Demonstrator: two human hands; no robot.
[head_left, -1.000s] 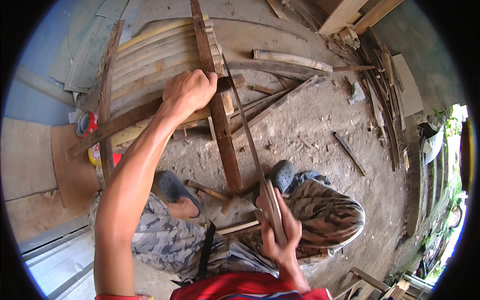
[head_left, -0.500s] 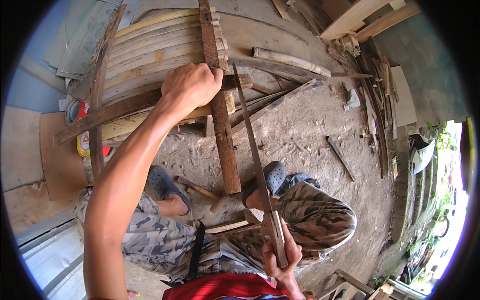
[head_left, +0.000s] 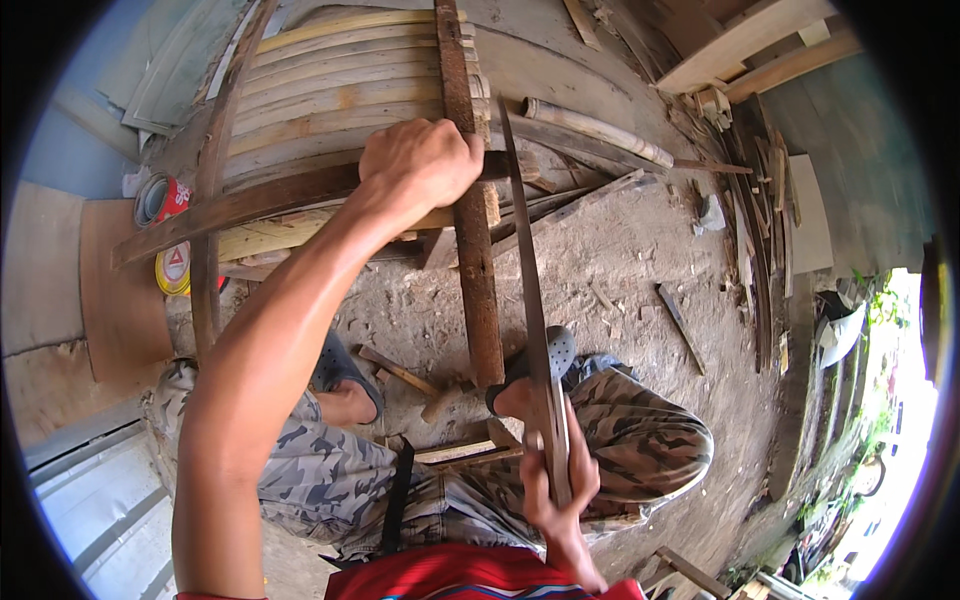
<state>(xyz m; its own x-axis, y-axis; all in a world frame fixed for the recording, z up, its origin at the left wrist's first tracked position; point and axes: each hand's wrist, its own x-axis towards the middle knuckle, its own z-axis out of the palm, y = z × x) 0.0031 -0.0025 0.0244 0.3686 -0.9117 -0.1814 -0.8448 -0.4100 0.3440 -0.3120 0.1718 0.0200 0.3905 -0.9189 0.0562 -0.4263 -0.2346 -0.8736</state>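
Observation:
My left hand [head_left: 418, 165] is closed over a dark wooden board [head_left: 285, 195], pressing it near its right end. The board lies crosswise over two long dark rails, the right rail [head_left: 478, 290] and the left rail [head_left: 207, 190]. In my right hand [head_left: 562, 480] is the handle of a handsaw, held low near my lap. The saw blade [head_left: 530, 260] points away from me and crosses the board close to its right end, beyond the right rail. Whether the teeth have cut into the wood cannot be made out.
Pale wooden slats [head_left: 330, 100] lie beneath the rails. A hammer [head_left: 405, 375] rests on the ground between my feet. Tin cans [head_left: 172, 268] stand at the left. A bamboo pole [head_left: 600, 132] and scrap wood [head_left: 760, 230] lie at the far side and right.
The saw has slid forward, so its tip reaches farther past the board. My left hand keeps its place on the board, while the whole view has shifted slightly.

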